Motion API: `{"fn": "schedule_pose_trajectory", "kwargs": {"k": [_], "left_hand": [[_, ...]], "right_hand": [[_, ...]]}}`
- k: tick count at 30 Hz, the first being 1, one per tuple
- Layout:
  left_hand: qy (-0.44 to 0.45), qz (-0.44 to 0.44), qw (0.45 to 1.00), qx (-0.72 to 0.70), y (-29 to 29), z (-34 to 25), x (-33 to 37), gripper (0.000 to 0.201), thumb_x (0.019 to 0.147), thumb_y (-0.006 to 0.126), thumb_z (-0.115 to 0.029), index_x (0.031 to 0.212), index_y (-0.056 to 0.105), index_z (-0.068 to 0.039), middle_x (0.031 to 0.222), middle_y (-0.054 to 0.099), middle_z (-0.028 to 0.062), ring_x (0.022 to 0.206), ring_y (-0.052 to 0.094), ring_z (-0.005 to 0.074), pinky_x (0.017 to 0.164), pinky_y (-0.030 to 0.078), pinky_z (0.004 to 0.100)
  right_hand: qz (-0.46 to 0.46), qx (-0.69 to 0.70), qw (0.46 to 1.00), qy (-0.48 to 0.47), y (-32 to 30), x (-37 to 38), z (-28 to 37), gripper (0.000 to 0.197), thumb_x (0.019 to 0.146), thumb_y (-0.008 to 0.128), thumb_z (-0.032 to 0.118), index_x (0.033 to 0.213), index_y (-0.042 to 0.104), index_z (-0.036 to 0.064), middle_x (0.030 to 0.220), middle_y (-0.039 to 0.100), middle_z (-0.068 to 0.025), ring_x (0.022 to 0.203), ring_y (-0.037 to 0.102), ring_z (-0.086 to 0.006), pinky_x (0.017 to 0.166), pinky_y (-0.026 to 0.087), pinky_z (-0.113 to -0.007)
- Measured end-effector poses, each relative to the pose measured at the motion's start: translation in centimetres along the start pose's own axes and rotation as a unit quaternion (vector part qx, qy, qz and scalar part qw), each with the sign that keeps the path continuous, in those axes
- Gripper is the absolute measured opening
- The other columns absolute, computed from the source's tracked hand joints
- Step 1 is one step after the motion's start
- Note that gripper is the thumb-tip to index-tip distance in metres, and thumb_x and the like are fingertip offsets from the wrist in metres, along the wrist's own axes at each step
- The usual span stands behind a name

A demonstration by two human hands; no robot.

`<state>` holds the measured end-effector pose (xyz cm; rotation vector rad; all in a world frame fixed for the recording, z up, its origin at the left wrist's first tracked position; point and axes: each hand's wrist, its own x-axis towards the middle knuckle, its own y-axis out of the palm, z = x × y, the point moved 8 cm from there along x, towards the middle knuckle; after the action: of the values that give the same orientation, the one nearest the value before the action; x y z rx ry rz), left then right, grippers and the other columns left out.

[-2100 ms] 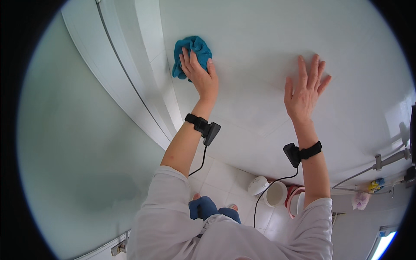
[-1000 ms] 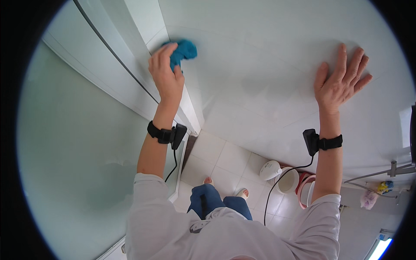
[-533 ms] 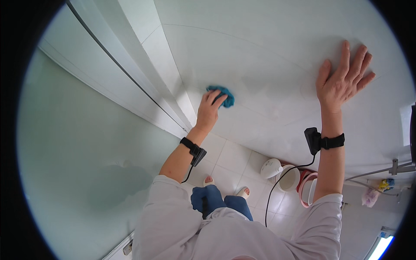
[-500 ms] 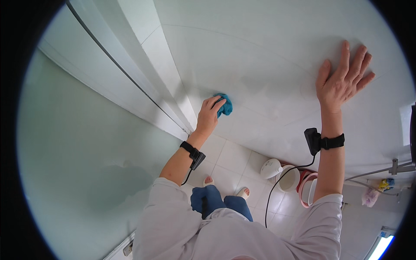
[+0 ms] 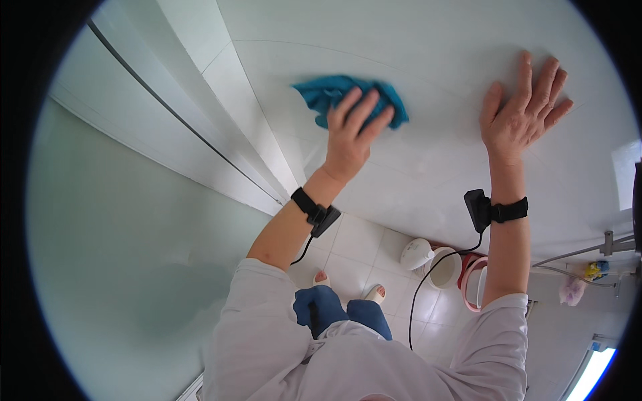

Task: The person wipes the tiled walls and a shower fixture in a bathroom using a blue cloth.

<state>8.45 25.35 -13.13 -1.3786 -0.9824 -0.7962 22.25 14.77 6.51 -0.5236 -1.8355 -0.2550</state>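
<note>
A blue cloth [image 5: 322, 92] lies spread out against the pale, glossy wall [image 5: 428, 174]. My left hand [image 5: 349, 144] presses it there, fingers over the fabric and slightly blurred by motion. The cloth's left corner sticks out beyond my fingers. Well to the right, my right hand [image 5: 518, 123] rests flat on the same wall, its fingers spread and holding nothing. Each of my wrists wears a black strap with a small device on it, and a dark cable runs from each.
White framing [image 5: 200, 113] and a greenish frosted panel [image 5: 120, 234] stand at the left. Down on the tiled floor [image 5: 351, 238] are a white rounded container [image 5: 416, 254], a cream bucket [image 5: 445, 273] and a pink-rimmed basin [image 5: 470, 287]. A pink mesh puff [image 5: 572, 292] hangs at the right.
My left hand has moved up the wall and to the right with the cloth. The cloth was bunched and is now spread wider. My right hand stays on the wall.
</note>
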Motion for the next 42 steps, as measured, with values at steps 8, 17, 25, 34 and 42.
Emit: {"fn": "schedule_pose_trajectory", "kwargs": {"k": [8,17,25,34,42], "left_hand": [[-0.074,-0.259,0.962,0.046,-9.5,7.1,10.6,0.04,0.084,0.058,-0.002,0.124,0.062,-0.008,0.135,0.05,0.0144,0.123,0.045,0.0329,0.105,0.035,0.0449],[-0.006,-0.025,0.998,0.057,1.4,-1.7,-0.4,0.039,0.084,0.064,-0.005,0.117,0.069,-0.023,0.132,0.051,0.006,0.127,0.044,0.0327,0.107,0.038,0.0459],[-0.159,-0.248,0.956,0.008,-4.3,4.1,3.2,0.052,0.084,0.062,0.001,0.134,0.053,-0.008,0.141,0.038,0.0195,0.13,0.036,0.038,0.109,0.031,0.0444],[-0.22,-0.096,0.969,0.05,7.6,-1.1,-10.4,0.064,0.085,0.057,0.003,0.143,0.033,-0.004,0.152,0.021,0.024,0.14,0.02,0.0472,0.113,0.019,0.0579],[-0.134,-0.247,0.953,0.111,0.0,8.6,-8.1,0.054,0.083,0.049,0.007,0.135,0.041,-0.001,0.14,0.035,0.0235,0.129,0.036,0.0411,0.108,0.03,0.0461]], "right_hand": [[0.004,0.005,1.0,-0.019,-0.5,0.6,0.3,0.052,0.093,0.053,0.036,0.14,0.05,0.0152,0.148,0.043,-0.017,0.14,0.035,-0.0357,0.115,0.006,-0.058],[0.065,-0.044,0.997,-0.029,-1.3,0.2,1.2,0.05,0.098,0.042,0.03,0.144,0.044,0.0101,0.155,0.032,-0.0173,0.146,0.025,-0.0373,0.118,0.01,-0.059],[-0.063,0.08,0.988,-0.112,-0.9,-1.3,2.3,0.049,0.087,0.053,0.009,0.136,0.052,0.0091,0.154,0.034,-0.0184,0.145,0.027,-0.0393,0.115,0.017,-0.06],[0.249,0.308,0.918,-0.018,-3.1,-18.2,6.9,0.043,0.086,0.061,0.015,0.129,0.06,0.0134,0.152,0.038,-0.0126,0.143,0.031,-0.0341,0.116,0.016,-0.059],[0.254,0.286,0.924,0.005,-1.8,-26.6,11.2,0.044,0.08,0.064,0.006,0.123,0.062,0.012,0.154,0.034,-0.0117,0.145,0.026,-0.0352,0.116,0.017,-0.06]]}}
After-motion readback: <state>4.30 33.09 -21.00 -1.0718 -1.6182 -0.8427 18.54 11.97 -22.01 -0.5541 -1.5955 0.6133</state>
